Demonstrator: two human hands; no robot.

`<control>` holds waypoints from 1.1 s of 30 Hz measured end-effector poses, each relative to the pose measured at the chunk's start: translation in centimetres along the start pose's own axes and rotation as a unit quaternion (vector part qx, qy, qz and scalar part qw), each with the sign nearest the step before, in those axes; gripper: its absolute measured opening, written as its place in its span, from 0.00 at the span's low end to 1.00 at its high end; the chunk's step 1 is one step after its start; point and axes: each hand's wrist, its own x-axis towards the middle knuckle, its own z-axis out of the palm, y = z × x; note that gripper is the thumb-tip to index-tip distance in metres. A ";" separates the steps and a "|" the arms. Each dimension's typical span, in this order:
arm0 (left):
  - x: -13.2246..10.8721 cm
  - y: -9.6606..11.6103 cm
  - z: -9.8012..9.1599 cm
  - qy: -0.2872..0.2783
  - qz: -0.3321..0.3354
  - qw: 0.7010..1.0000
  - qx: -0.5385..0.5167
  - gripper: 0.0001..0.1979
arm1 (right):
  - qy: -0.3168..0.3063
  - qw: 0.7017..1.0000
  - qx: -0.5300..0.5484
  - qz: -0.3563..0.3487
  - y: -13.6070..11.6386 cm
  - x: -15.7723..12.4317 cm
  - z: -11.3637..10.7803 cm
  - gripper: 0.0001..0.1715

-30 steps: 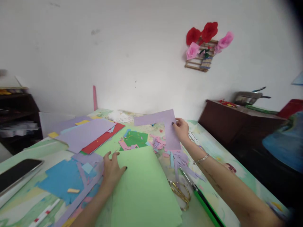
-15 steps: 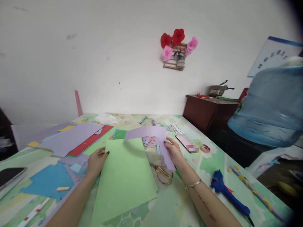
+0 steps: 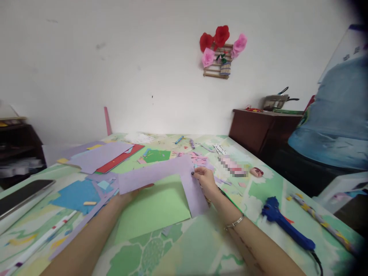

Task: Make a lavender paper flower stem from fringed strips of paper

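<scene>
Purple paper (image 3: 178, 168), one piece, L-shaped: held above the table, its long arm spread over the upper part of the green paper, its short arm hanging by that paper's right edge. Right hand (image 3: 205, 180): closed in a pinch on the short arm, near the corner. Left hand (image 3: 130, 196): partly covered by the long arm, one digit laid over the green paper; whether anything is gripped by it cannot be told.

Green paper (image 3: 155, 209): flat on the table (image 3: 201, 245). Risks, as judged: the purple paper may be creased or torn at its inner corner, being thin and gripped at one side only; the green paper may be pushed askew if brushed by the left hand; paper scraps (image 3: 198, 160) may be swept along by the wrist.

Outlying: blue glue gun (image 3: 287, 228), right, well apart from both hands, no brand legible; pixelated item (image 3: 232, 167), any lettering masked; black phone (image 3: 27, 193), left, no mark readable; wall poster (image 3: 345, 53), upper right, a few dark characters shown, too blurred to be read.
</scene>
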 end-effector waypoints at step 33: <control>-3.4 1.9 6.7 -0.229 0.009 0.967 0.108 0.16 | -0.139 0.990 0.026 0.012 0.6 -2.9 2.8 0.10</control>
